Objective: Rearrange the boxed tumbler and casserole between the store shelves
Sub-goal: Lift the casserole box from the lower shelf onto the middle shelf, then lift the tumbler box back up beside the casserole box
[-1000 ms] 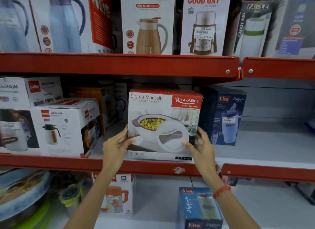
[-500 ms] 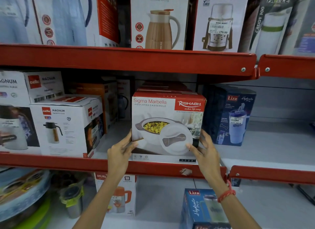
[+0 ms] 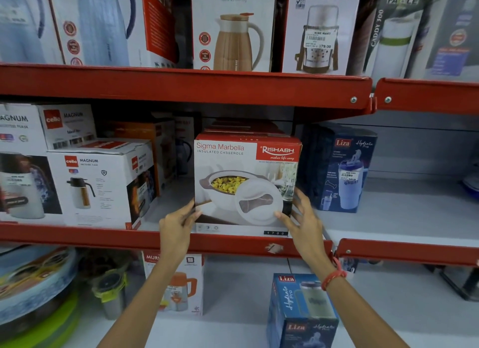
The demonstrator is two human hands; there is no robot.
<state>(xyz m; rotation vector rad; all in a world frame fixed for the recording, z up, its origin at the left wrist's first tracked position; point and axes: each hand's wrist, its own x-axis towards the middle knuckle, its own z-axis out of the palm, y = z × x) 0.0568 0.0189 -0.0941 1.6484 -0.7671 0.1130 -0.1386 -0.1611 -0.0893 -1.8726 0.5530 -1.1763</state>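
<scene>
Casserole box (image 3: 246,184) sits on the middle shelf (image 3: 77,235); my left hand (image 3: 176,226) and right hand (image 3: 305,223) clamp its lower corners. I'd square it, fingers spread.

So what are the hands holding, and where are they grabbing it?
The casserole box, standing on the middle shelf. The left hand grips its lower left edge, the right hand its lower right corner, fingers on the front.
</scene>
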